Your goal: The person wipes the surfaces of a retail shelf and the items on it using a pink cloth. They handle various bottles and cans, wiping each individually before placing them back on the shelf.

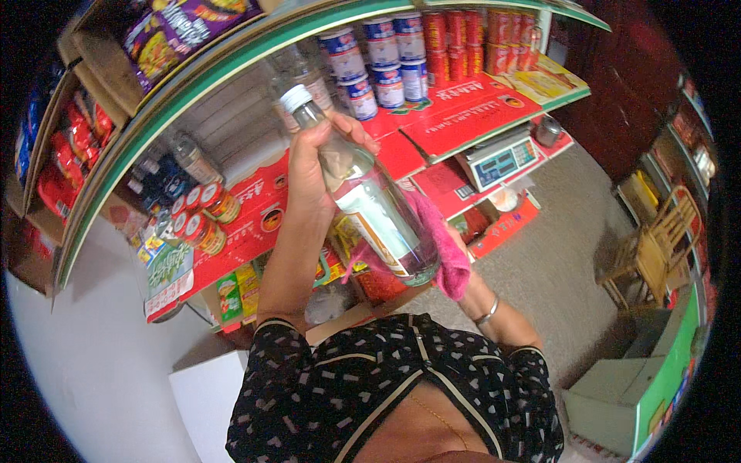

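Observation:
A clear glass bottle point(379, 223) with a white screw cap and a pale label lies tilted in front of my chest. My left hand point(324, 150) is wrapped around its neck and shoulder, thumb and fingers on opposite sides. At the bottle's lower end, a pink cloth point(443, 249) presses against the glass. My right hand point(457, 240) holds that cloth from behind and is mostly hidden by it; a silver bangle is on the wrist. Beyond the bottle's cap, other clear glass bottles point(312, 81) stand on the shelf.
The red-lined shelf point(370, 156) carries blue-and-white cans point(385, 87), red cans point(457, 46) and red-lidded jars point(205, 231). A green-edged shelf point(231, 63) curves above. Lower right are a digital scale point(501, 165), a metal jar point(547, 132) and a bamboo chair point(654, 260).

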`<action>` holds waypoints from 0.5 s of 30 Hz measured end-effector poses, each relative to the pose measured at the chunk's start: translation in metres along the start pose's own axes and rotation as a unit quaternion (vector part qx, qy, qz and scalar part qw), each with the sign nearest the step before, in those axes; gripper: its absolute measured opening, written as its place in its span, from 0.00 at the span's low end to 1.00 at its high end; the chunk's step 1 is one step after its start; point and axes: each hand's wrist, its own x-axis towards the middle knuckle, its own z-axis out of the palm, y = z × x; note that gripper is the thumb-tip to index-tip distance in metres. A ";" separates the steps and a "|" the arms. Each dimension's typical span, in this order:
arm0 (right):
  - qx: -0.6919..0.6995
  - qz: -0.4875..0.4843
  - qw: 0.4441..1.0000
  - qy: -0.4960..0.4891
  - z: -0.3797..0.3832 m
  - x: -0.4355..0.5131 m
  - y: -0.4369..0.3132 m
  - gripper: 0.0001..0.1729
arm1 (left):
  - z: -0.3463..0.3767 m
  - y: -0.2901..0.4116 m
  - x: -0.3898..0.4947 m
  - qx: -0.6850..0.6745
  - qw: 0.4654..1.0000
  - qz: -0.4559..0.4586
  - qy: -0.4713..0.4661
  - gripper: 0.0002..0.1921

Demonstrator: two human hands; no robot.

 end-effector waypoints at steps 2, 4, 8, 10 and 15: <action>0.032 -0.225 0.962 -0.149 0.037 -0.023 -0.014 0.33 | 0.009 -0.011 0.001 0.038 0.999 0.016 0.029 0.12; -0.077 -0.324 0.935 -0.126 0.049 -0.045 -0.019 0.30 | 0.024 -0.016 -0.004 0.119 0.990 0.049 0.049 0.11; 0.119 -0.125 0.985 0.002 0.019 -0.075 -0.008 0.37 | 0.056 -0.020 -0.027 0.264 0.959 0.092 0.035 0.06; 0.181 -0.103 0.978 0.003 0.026 -0.088 -0.009 0.36 | 0.064 -0.020 -0.042 0.302 0.945 0.120 -0.044 0.06; 0.264 -0.146 0.953 0.022 0.008 -0.122 -0.004 0.23 | 0.099 -0.044 -0.068 0.285 0.914 0.161 -0.241 0.29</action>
